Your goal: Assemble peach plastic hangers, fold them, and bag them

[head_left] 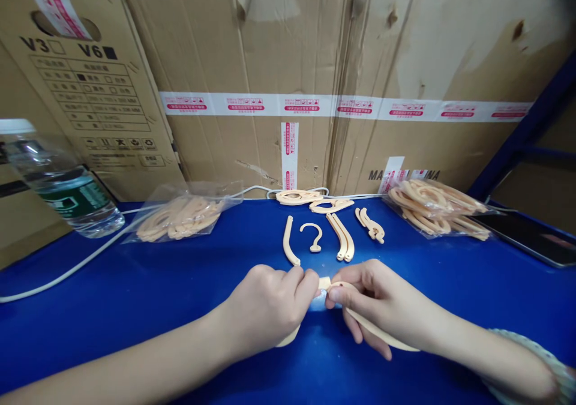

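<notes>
My left hand (270, 306) is closed around a beige plastic hanger piece (290, 337), most of which the fingers hide. My right hand (378, 300) pinches a long curved beige hanger arm (382, 333) near its end. The ends of the two pieces meet between my hands; whether they are joined I cannot tell. Just beyond, on the blue table (243, 249), lie a single curved hanger arm (290, 243), a hanger hook (316, 237), a pair of hanger arms (342, 237) side by side, and a small cluster of hanger parts (371, 226).
Folded hangers (299, 197) lie at the back against cardboard boxes (252, 147). Clear bags of hanger parts sit left (180, 218) and right (436, 207). A water bottle (67, 189) leans at far left beside a white cable (67, 278); a dark phone (531, 237) lies at right.
</notes>
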### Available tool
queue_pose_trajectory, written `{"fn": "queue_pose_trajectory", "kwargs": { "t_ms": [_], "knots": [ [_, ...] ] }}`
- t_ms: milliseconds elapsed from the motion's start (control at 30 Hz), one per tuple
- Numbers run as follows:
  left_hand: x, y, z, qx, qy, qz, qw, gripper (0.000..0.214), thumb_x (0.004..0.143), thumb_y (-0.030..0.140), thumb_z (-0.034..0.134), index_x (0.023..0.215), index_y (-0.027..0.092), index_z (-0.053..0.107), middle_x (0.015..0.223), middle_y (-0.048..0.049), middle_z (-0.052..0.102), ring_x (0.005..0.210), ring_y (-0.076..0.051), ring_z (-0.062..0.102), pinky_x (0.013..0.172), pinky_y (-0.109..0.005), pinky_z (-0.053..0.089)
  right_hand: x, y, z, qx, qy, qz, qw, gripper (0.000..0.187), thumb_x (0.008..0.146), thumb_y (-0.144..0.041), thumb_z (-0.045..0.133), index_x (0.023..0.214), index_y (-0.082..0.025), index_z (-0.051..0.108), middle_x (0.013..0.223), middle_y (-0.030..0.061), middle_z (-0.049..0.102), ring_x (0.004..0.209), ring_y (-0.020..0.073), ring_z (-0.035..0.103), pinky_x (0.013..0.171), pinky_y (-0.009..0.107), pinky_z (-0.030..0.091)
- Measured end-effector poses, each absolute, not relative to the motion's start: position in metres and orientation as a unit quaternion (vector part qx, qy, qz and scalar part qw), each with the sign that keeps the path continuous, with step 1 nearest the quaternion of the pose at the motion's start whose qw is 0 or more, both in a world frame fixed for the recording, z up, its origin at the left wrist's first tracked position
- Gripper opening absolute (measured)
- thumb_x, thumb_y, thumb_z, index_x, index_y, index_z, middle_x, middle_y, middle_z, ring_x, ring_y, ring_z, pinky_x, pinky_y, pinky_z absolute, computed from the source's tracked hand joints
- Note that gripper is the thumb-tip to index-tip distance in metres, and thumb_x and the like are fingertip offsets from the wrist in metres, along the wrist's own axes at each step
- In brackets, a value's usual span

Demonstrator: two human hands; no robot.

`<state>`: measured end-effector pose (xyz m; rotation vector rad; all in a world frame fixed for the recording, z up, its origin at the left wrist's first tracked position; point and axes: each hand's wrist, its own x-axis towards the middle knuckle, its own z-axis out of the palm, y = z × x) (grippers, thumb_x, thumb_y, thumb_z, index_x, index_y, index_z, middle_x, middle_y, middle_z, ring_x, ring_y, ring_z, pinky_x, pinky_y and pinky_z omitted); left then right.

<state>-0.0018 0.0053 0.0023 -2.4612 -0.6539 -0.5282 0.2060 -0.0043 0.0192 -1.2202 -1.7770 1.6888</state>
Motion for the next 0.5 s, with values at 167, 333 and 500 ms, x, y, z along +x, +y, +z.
{"fn": "queue_pose_trajectory", "kwargs": {
  "t_ms": [167, 333, 500],
  "knots": [
    [-0.0016, 0.0027, 0.0042, -0.909, -0.250, -0.191, 0.272, 0.024, 0.096, 0.012, 0.038, 0.078, 0.018, 0.053, 0.057, 0.0004, 0.054, 0.039, -0.018, 0.051, 0.036, -0.031, 0.024, 0.2079, -0.0049, 0.0150, -0.437, -0.698, 0.526, 0.212, 0.041, 0.092, -0.050, 0.051, 0.065, -0.019, 0.048, 0.043, -0.0045, 0.051, 0.029, 0.0059, 0.042, 0.032, 0.016, 0.025],
    [-0.0015, 0.0019, 0.0004, -0.926, -0.304, -0.166, 0.152, 0.025, 0.090, 0.005, 0.035, 0.077, 0.018, 0.052, 0.055, -0.0011, 0.058, 0.038, -0.018, 0.052, 0.041, -0.030, 0.014, 0.2105, -0.0069, 0.0134, -0.404, -0.825, 0.319, 0.233, 0.040, 0.099, -0.043, 0.042, 0.066, -0.021, 0.047, 0.052, -0.0006, 0.054, 0.040, 0.0104, 0.048, 0.044, 0.024, 0.032],
    [0.0002, 0.0049, -0.0037, -0.912, -0.361, -0.182, 0.070, 0.029, 0.100, 0.017, 0.031, 0.080, 0.018, 0.053, 0.056, -0.0007, 0.061, 0.042, -0.019, 0.056, 0.042, -0.029, 0.019, 0.2130, -0.0042, 0.0204, -0.373, -0.838, 0.285, 0.277, 0.040, 0.100, -0.042, 0.042, 0.069, -0.021, 0.052, 0.055, -0.0007, 0.055, 0.045, 0.0107, 0.049, 0.048, 0.024, 0.035]
  ]
}}
